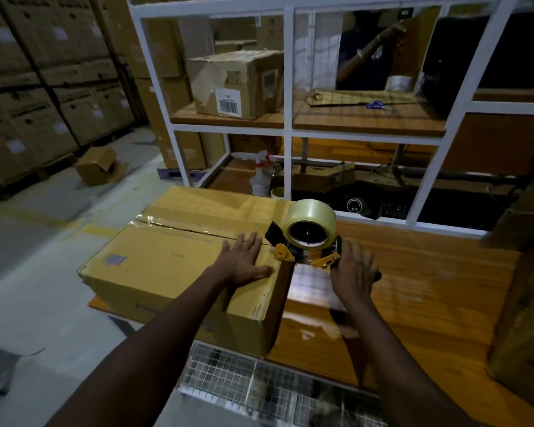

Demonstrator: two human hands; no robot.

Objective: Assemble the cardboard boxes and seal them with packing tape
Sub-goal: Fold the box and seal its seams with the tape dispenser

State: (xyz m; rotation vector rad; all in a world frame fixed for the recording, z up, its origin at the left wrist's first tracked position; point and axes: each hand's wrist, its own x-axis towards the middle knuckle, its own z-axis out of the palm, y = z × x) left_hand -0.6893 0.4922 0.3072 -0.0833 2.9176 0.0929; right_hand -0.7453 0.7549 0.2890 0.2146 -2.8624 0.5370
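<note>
1. We are sealing the cardboard box [167,263], which is sitting at the left end of the wooden table [413,288].
2. Our left hand [244,260] is pressing flat on the lid, fingers straight and spread.
3. Our right hand [353,272], blurred, seems to be gripping the tape dispenser [309,232] at the box's right edge.
4. Next, in our judgement, we are needing to run the tape down the side and tear it off.

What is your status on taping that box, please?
Left hand flat on box top. Right hand holds tape dispenser at box's right end. Tape shows at seam left end. Nothing else on the box.
</note>
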